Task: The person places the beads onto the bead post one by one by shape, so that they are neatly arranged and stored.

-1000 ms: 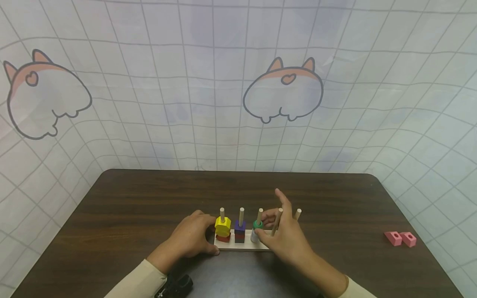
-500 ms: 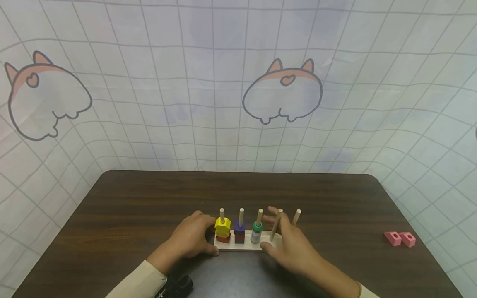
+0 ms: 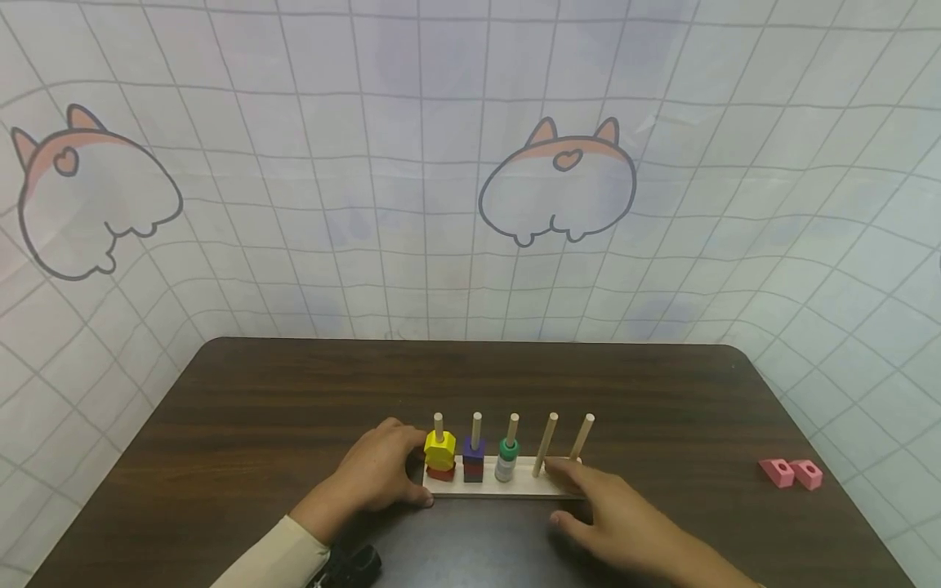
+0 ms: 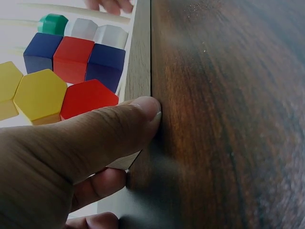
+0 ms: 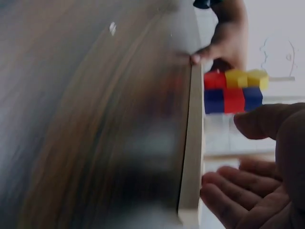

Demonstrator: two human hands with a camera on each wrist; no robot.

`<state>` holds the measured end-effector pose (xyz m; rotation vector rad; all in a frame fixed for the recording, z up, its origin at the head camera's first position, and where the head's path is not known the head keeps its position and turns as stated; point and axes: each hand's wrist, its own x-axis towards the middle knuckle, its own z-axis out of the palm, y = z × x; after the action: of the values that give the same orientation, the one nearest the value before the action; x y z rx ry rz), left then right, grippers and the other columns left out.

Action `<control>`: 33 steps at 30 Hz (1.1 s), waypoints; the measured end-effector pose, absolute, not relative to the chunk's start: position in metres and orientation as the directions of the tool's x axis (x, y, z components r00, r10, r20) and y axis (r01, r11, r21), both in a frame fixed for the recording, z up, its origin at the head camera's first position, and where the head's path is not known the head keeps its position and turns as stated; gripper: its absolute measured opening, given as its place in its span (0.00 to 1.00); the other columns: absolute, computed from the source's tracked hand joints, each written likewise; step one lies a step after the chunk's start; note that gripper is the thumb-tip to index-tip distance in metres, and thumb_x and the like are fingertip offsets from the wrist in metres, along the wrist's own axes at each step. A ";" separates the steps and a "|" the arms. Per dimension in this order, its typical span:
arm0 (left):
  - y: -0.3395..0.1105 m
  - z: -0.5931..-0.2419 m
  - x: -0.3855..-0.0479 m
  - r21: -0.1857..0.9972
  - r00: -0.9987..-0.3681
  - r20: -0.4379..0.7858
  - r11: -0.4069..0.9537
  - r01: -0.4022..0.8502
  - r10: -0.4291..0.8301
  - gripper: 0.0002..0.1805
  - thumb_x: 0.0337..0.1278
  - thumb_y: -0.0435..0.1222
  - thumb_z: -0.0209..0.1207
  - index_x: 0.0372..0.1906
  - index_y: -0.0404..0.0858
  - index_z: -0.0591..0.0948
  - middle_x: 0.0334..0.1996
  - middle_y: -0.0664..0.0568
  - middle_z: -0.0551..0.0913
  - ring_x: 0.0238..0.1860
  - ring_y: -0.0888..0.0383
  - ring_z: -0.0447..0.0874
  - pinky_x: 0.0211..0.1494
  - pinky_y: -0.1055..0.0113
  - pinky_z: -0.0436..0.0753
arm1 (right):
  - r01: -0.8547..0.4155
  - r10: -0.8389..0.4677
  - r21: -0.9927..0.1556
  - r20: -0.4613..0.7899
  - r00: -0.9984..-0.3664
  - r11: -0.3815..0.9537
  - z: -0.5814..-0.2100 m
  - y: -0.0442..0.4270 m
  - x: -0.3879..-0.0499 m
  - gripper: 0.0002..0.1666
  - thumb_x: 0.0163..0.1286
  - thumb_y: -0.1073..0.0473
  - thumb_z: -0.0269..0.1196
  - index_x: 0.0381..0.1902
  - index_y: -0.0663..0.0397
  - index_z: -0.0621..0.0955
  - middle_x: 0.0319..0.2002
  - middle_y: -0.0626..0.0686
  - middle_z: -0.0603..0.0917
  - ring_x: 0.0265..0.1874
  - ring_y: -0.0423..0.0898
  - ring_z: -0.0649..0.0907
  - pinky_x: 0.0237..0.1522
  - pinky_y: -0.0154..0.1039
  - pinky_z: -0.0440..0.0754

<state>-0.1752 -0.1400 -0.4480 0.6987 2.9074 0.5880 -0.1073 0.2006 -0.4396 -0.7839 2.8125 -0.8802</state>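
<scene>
A pale wooden stacking board (image 3: 485, 488) with upright pegs lies on the table. Its left peg carries two yellow hexagon blocks (image 4: 41, 97) over a red one (image 4: 89, 99). Beside it stands a stack of blue, red (image 4: 73, 59) and blue square blocks. The third peg has a green piece (image 3: 509, 447) above two white ones (image 3: 505, 469); two right-hand pegs (image 3: 546, 445) are bare. My left hand (image 3: 376, 469) grips the board's left end, thumb on the front edge. By the right end is my right hand (image 3: 617, 518), fingers spread, holding nothing.
Two pink slanted blocks with holes (image 3: 790, 473) lie at the right of the dark wood table (image 3: 294, 392). A black strapped device (image 3: 354, 567) sits at the left wrist. A white gridded cloth (image 3: 412, 204) hangs behind the table.
My right hand has drawn away from the green piece, moving right and toward me past the bare pegs. The left hand keeps its grip on the board.
</scene>
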 end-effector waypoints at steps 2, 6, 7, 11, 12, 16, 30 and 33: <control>-0.140 -0.448 -0.175 0.391 -0.890 -0.001 0.819 0.420 0.456 0.29 0.29 0.50 0.84 0.42 0.47 0.84 0.42 0.57 0.85 0.49 0.52 0.78 0.53 0.47 0.78 | -0.476 -0.516 -0.541 0.088 -0.852 0.694 -0.440 0.210 -0.106 0.31 0.70 0.51 0.69 0.66 0.56 0.75 0.61 0.53 0.83 0.56 0.49 0.84 0.56 0.51 0.81; -0.141 -0.447 -0.174 0.393 -0.890 -0.003 0.818 0.419 0.456 0.30 0.29 0.50 0.84 0.43 0.47 0.85 0.42 0.57 0.85 0.50 0.51 0.78 0.54 0.47 0.78 | -0.529 -0.533 -0.509 0.154 -0.832 0.679 -0.440 0.228 -0.105 0.25 0.70 0.51 0.70 0.62 0.52 0.79 0.57 0.48 0.84 0.54 0.47 0.85 0.53 0.50 0.83; -0.141 -0.447 -0.174 0.395 -0.891 -0.004 0.819 0.416 0.455 0.30 0.29 0.50 0.84 0.44 0.47 0.85 0.42 0.57 0.85 0.50 0.51 0.78 0.54 0.47 0.78 | -0.533 -0.529 -0.498 0.165 -0.832 0.684 -0.440 0.232 -0.104 0.25 0.70 0.51 0.70 0.61 0.51 0.80 0.56 0.47 0.84 0.54 0.47 0.85 0.52 0.50 0.83; -0.140 -0.447 -0.175 0.392 -0.894 -0.009 0.824 0.410 0.449 0.31 0.30 0.50 0.84 0.45 0.46 0.85 0.43 0.56 0.85 0.50 0.51 0.78 0.55 0.47 0.78 | -0.487 -0.465 -0.451 0.167 -0.869 0.748 -0.440 0.251 -0.105 0.23 0.69 0.50 0.71 0.59 0.48 0.81 0.55 0.46 0.85 0.54 0.50 0.84 0.52 0.53 0.83; -0.140 -0.447 -0.175 0.392 -0.894 -0.011 0.825 0.407 0.447 0.31 0.30 0.50 0.84 0.46 0.46 0.85 0.43 0.56 0.85 0.50 0.51 0.78 0.55 0.46 0.78 | -0.456 -0.431 -0.440 0.163 -0.888 0.774 -0.440 0.256 -0.105 0.23 0.68 0.50 0.71 0.58 0.47 0.82 0.54 0.46 0.85 0.53 0.52 0.85 0.52 0.53 0.83; -0.140 -0.447 -0.176 0.390 -0.894 -0.012 0.826 0.408 0.447 0.31 0.29 0.50 0.85 0.44 0.47 0.85 0.43 0.57 0.85 0.50 0.51 0.78 0.56 0.46 0.77 | -0.348 -0.286 -0.410 0.207 -0.936 0.843 -0.438 0.277 -0.109 0.21 0.65 0.55 0.73 0.55 0.51 0.84 0.51 0.51 0.86 0.52 0.58 0.84 0.51 0.59 0.81; -0.139 -0.447 -0.175 0.390 -0.891 -0.015 0.823 0.413 0.454 0.30 0.29 0.50 0.84 0.43 0.46 0.85 0.42 0.57 0.85 0.51 0.51 0.78 0.55 0.47 0.78 | 0.039 0.086 -0.306 0.140 -0.986 0.951 -0.432 0.377 -0.117 0.26 0.65 0.57 0.70 0.55 0.69 0.81 0.44 0.72 0.85 0.32 0.64 0.85 0.22 0.54 0.79; -0.139 -0.446 -0.175 0.389 -0.892 -0.014 0.824 0.412 0.452 0.30 0.29 0.50 0.85 0.42 0.46 0.84 0.42 0.57 0.85 0.51 0.51 0.78 0.54 0.47 0.78 | 0.122 0.146 -0.290 0.065 -0.987 0.949 -0.433 0.392 -0.118 0.27 0.67 0.54 0.68 0.55 0.70 0.79 0.40 0.68 0.86 0.39 0.70 0.84 0.28 0.62 0.80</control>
<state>-0.1755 -0.1390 -0.4457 0.6886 2.8987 0.5812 -0.1176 0.3917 -0.4332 0.2193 3.1859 -0.4660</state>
